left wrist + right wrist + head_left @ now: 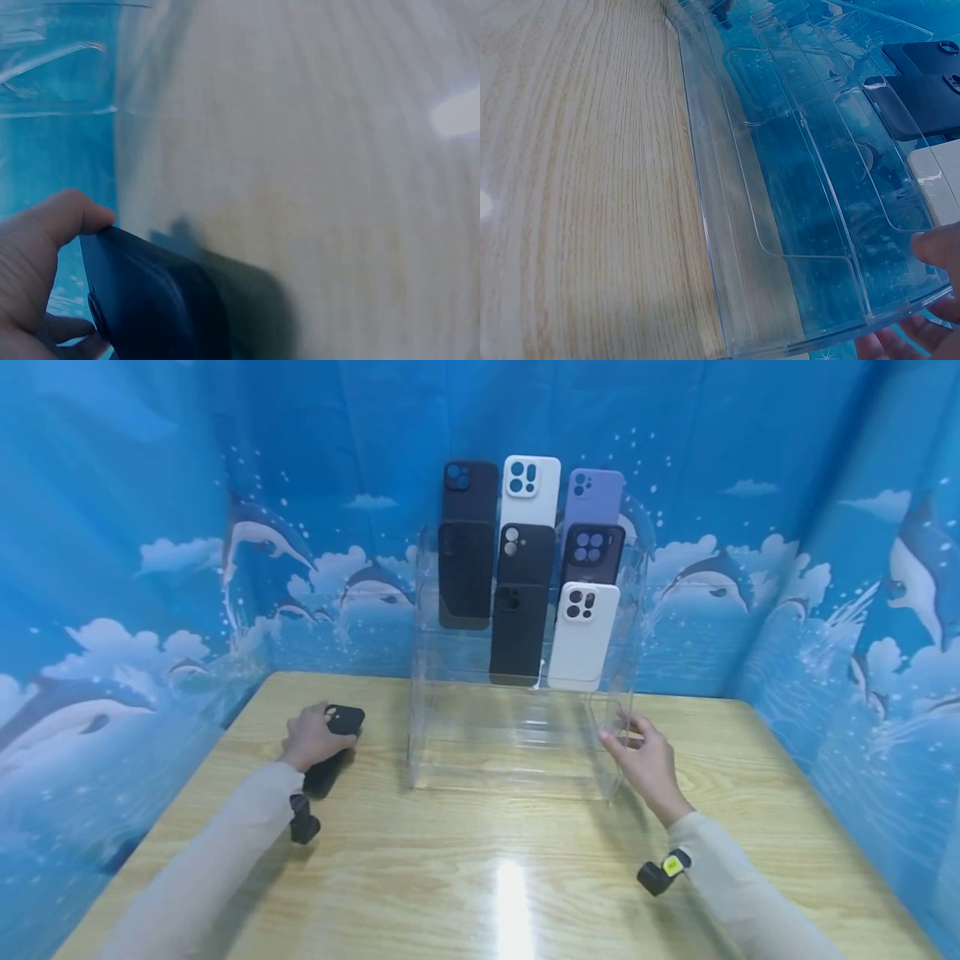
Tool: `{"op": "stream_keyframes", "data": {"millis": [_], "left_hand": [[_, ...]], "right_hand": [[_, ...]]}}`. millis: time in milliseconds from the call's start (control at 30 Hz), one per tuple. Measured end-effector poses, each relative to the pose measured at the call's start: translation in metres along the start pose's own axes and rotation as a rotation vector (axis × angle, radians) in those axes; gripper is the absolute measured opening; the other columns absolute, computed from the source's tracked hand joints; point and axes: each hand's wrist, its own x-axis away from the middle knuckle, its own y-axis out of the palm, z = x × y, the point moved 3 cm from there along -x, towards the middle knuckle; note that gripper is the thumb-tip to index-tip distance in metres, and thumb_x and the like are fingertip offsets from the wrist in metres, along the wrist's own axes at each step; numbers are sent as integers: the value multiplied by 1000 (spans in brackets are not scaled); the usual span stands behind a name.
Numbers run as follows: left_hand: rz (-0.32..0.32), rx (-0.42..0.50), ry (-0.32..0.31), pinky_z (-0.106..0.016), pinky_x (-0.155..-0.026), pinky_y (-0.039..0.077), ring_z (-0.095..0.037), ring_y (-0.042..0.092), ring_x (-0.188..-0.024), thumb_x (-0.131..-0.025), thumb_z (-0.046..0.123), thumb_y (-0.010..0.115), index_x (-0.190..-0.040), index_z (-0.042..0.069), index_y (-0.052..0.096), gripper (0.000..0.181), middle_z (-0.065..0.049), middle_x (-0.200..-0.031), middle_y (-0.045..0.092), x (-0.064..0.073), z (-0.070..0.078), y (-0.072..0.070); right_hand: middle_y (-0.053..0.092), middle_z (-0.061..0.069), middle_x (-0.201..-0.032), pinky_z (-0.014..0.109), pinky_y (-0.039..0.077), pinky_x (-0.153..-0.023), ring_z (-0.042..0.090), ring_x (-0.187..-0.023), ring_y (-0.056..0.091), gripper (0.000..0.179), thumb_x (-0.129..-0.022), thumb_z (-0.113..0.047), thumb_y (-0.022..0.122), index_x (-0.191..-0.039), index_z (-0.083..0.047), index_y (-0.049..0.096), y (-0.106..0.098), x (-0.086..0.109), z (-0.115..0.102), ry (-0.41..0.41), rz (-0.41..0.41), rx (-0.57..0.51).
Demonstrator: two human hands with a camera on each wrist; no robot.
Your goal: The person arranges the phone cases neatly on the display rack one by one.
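Observation:
On the left of the table, my left hand (311,739) grips a black phone case (346,719) by its sides, thumb on the right edge. The left wrist view shows that case (150,292) tilted over the wood. A clear tiered display stand (414,727) stands mid-table, with several phone cases upright on its upper tiers. My right hand (651,767) pinches the stand's right side panel, thumb in front and fingers behind. A white case (583,643) and a black case (519,639) sit on the lowest filled tier, at its right and middle.
Higher up are another white case (551,497), a purple case (600,497) and dark cases (468,572). Bare wooden table (420,877) lies before the stand. A blue dolphin-print curtain (360,427) surrounds the table's back and sides.

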Motion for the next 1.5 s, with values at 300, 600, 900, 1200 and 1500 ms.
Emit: {"op": "stream_keyframes", "data": {"millis": [300, 600, 900, 1200, 1500], "left_hand": [[77, 19, 31, -72, -96, 31, -59, 22, -128, -83, 35, 67, -147, -9, 22, 91, -35, -146, 25, 10, 35, -35], [108, 40, 104, -68, -106, 23, -55, 15, -135, -85, 36, 66, -150, -7, 12, 95, -36, -149, 15, 15, 73, -68], [192, 87, 171, -69, -106, 22, -52, 14, -138, -84, 39, 69, -153, 2, 12, 97, -29, -153, 15, 34, 116, -93], [273, 117, 287, -65, -104, 30, -42, 25, -137, -82, 41, 72, -154, 14, 19, 93, -20, -153, 21, 52, 157, -107], [314, 163, 393, -61, -107, 31, -35, 27, -138, -79, 42, 75, -153, 16, 24, 93, -14, -153, 25, 59, 201, -107]], "right_hand": [[48, 21, -137, 44, 55, -86, 38, -115, 58, 61, -92, -29, 65, -144, -5, 41, 1, 0, 1, -2, 26, -8], [45, 21, -140, 46, 54, -88, 38, -117, 56, 65, -93, -36, 63, -146, -6, 39, -1, 1, 1, 11, 18, 5], [46, 21, -139, 45, 55, -87, 38, -116, 57, 65, -93, -36, 63, -144, -5, 40, 0, 0, 2, 2, 21, 1], [48, 21, -137, 43, 55, -87, 38, -114, 58, 64, -92, -35, 65, -143, -4, 42, 1, 1, 0, -1, 31, -18], [46, 21, -139, 44, 55, -86, 38, -115, 57, 65, -92, -37, 63, -144, -5, 40, 1, 0, 1, 3, 20, -8]]}}
